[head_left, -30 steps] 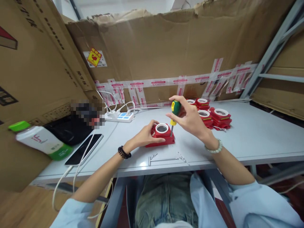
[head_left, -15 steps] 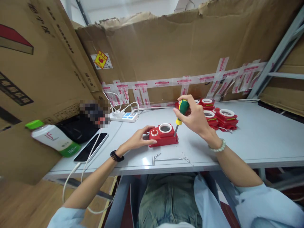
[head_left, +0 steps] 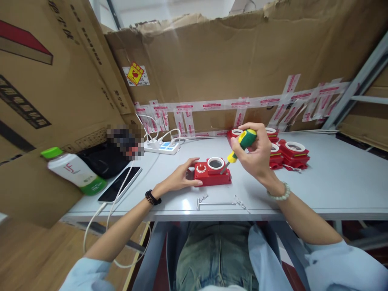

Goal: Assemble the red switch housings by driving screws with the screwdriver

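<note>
Light-blue sleeves (head_left: pixel 348 264), black beaded bracelet (head_left: pixel 152 197), pale-green beaded bracelet (head_left: pixel 284 197), faded denim (head_left: pixel 215 254)

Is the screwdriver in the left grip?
No, the right grip holds the screwdriver, while the left grip is at one end of a red box.

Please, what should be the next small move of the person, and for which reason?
Probably bring the screwdriver more upright. The right hand holds it with its handle leaning to the right, and its tip is at the right end of the red box, which the left hand holds at the other end. A straighter shaft would likely slip less.
</note>
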Demonstrator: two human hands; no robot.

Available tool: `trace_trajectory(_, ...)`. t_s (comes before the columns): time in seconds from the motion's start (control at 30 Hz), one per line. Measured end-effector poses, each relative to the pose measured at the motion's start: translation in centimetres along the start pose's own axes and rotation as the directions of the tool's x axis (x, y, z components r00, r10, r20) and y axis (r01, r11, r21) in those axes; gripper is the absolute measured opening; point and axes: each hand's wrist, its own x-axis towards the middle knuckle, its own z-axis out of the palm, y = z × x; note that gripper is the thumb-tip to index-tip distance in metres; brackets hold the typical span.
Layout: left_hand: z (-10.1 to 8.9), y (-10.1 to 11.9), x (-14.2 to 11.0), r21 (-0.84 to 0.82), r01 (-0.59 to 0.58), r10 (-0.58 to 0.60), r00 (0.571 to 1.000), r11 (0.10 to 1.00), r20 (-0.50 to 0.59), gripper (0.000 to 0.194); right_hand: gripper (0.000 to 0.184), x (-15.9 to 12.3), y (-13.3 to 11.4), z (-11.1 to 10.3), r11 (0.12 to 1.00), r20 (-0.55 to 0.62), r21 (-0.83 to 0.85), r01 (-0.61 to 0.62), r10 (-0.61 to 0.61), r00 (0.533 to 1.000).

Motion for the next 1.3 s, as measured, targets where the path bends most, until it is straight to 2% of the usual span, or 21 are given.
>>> trace_trajectory(0.1,-0.5,-0.3,-0.6,0.031,-0.015,0.016,1.0,0.999,-0.024,0.075,0.015,0.1,-0.1,-0.4,0.999,-0.012,0.014,0.029,-0.029,1.0)
trace_trajectory(0.13,-0.6,-0.3,-0.8,0.035,-0.02,0.022,0.999,0.999,-0.035,0.069,0.012,0.2,-0.2,-0.4,0.998,0.033,0.007,0.063,-0.063,0.997)
trace_trajectory(0.2,-0.6,-0.4,-1.1,0.022,-0.017,0.018,0.998,1.0,-0.06,0.055,0.013,0.3,-0.4,-0.4,0.99,0.224,-0.022,0.137,-0.129,0.966)
trace_trajectory(0.23,-0.5,-0.3,-1.3,0.012,-0.007,0.008,0.997,1.0,-0.076,0.051,0.019,0.4,-0.5,-0.3,0.986,0.357,-0.042,0.162,-0.137,0.924)
trace_trajectory(0.27,-0.4,-0.3,-1.4,0.005,0.007,-0.006,0.996,1.0,-0.094,0.047,0.029,0.4,-0.6,0.0,0.982,0.499,-0.068,0.174,-0.117,0.859)
trace_trajectory(0.33,-0.1,-0.1,-1.6,0.006,0.044,-0.043,0.99,0.999,-0.131,0.044,0.054,0.3,-0.5,0.6,0.972,0.725,-0.147,0.181,-0.018,0.689)
trace_trajectory(0.4,0.2,0.1,-1.7,0.021,0.08,-0.076,0.984,0.997,-0.159,0.041,0.071,0.0,-0.1,1.2,0.953,0.835,-0.225,0.203,0.081,0.545)
trace_trajectory(0.43,0.3,0.2,-1.8,0.031,0.092,-0.085,0.982,0.995,-0.169,0.04,0.076,-0.1,0.2,1.5,0.944,0.857,-0.251,0.214,0.114,0.503)
trace_trajectory(0.47,0.4,0.2,-1.8,0.038,0.097,-0.089,0.98,0.995,-0.179,0.039,0.078,-0.2,0.4,1.6,0.937,0.865,-0.271,0.222,0.136,0.482)
trace_trajectory(0.57,0.6,0.2,-1.8,0.037,0.094,-0.085,0.976,0.995,-0.202,0.036,0.077,-0.3,1.1,1.7,0.928,0.863,-0.303,0.217,0.171,0.476)
trace_trajectory(0.73,1.2,0.7,-1.8,0.026,0.078,-0.07,0.968,0.997,-0.241,0.03,0.063,-0.4,1.7,1.5,0.953,0.846,-0.275,0.128,0.177,0.502)
trace_trajectory(0.93,1.9,1.6,-1.9,0.05,0.083,-0.062,0.942,0.995,-0.33,0.019,0.052,-0.5,1.9,1.3,0.962,0.827,-0.258,0.086,0.174,0.534)
trace_trajectory(1.1,1.3,1.5,-1.8,0.078,0.043,-0.022,0.968,0.996,-0.252,0.019,0.053,0.0,1.8,0.8,0.964,0.856,-0.248,0.101,0.169,0.488)
trace_trajectory(1.2,0.4,1.2,-1.5,0.114,-0.023,0.044,0.982,0.993,-0.184,0.027,0.05,0.2,1.7,0.5,0.963,0.879,-0.242,0.121,0.165,0.447)
trace_trajectory(1.3,-0.1,0.9,-1.2,0.119,-0.014,0.033,0.987,0.993,-0.16,0.03,0.051,0.3,1.9,0.3,0.964,0.885,-0.241,0.114,0.171,0.432)
